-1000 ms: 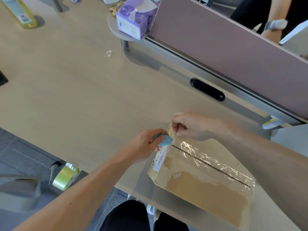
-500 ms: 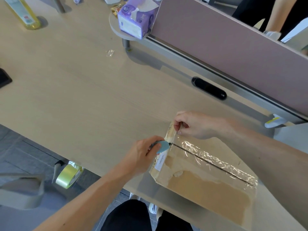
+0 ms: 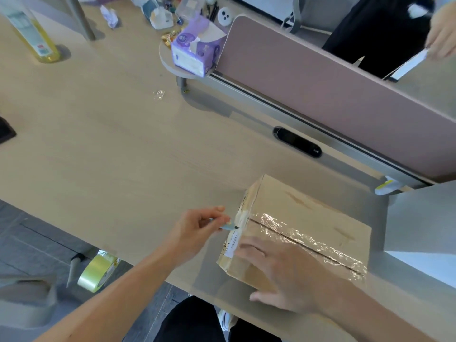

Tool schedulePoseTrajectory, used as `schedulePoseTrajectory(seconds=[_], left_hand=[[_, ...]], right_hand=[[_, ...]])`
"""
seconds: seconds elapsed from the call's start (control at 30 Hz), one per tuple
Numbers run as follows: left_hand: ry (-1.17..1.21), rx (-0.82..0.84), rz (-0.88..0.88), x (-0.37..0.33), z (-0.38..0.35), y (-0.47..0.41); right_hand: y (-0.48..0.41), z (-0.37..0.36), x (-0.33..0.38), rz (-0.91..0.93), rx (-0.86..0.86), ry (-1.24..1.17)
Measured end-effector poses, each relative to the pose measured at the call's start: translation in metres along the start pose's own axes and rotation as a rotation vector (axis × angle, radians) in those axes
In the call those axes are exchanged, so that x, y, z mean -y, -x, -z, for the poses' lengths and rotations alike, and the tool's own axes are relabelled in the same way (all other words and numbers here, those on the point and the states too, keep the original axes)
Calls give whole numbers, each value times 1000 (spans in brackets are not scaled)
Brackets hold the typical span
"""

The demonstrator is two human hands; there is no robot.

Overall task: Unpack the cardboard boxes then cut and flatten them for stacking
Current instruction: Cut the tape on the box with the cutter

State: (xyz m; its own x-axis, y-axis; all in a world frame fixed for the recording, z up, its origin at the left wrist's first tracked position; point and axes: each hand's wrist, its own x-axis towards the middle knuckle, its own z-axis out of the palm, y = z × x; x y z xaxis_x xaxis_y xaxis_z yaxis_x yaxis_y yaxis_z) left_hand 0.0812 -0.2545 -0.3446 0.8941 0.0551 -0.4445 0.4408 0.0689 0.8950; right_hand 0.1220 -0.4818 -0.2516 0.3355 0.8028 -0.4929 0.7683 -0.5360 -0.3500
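Observation:
A closed brown cardboard box point(image 3: 303, 213) lies on the wooden desk point(image 3: 118, 154) near its front edge, with shiny clear tape point(image 3: 303, 239) along the top seam. My left hand point(image 3: 195, 230) pinches a small light-blue cutter point(image 3: 228, 227); its tip is at the box's left end, at the taped seam. My right hand point(image 3: 283, 275) lies flat with straight fingers on the near half of the box top, next to a white label point(image 3: 233, 244).
A pink divider panel point(image 3: 333, 90) runs along the desk's far side. A purple tissue pack point(image 3: 195, 49) sits on a small round shelf. A yellow bottle point(image 3: 34, 38) stands far left. A roll of tape point(image 3: 98, 270) hangs below the desk edge. Another person stands behind the panel.
My right hand let go of the box's far left corner and now lies flat on the near half of the top. My left hand with the cutter stays at the seam's left end.

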Motion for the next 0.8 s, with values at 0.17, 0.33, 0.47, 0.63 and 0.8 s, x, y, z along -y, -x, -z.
schedulePoseTrajectory(seconds=[0.17, 0.33, 0.47, 0.63, 0.8], left_hand=[[-25, 21, -12, -7, -3, -1], [-42, -9, -4, -3, -5, -3], [-33, -12, 11, -4, -8, -3], [-71, 0, 17, -8, -9, -3], [-160, 21, -19, -9, -3, 0]], right_hand=[[-9, -34, 1, -33, -36, 171], [-17, -32, -1, 40, -74, 225], [-20, -31, -2, 52, -105, 190], [-23, -29, -3, 66, -43, 132], [-24, -27, -3, 73, -36, 108]])
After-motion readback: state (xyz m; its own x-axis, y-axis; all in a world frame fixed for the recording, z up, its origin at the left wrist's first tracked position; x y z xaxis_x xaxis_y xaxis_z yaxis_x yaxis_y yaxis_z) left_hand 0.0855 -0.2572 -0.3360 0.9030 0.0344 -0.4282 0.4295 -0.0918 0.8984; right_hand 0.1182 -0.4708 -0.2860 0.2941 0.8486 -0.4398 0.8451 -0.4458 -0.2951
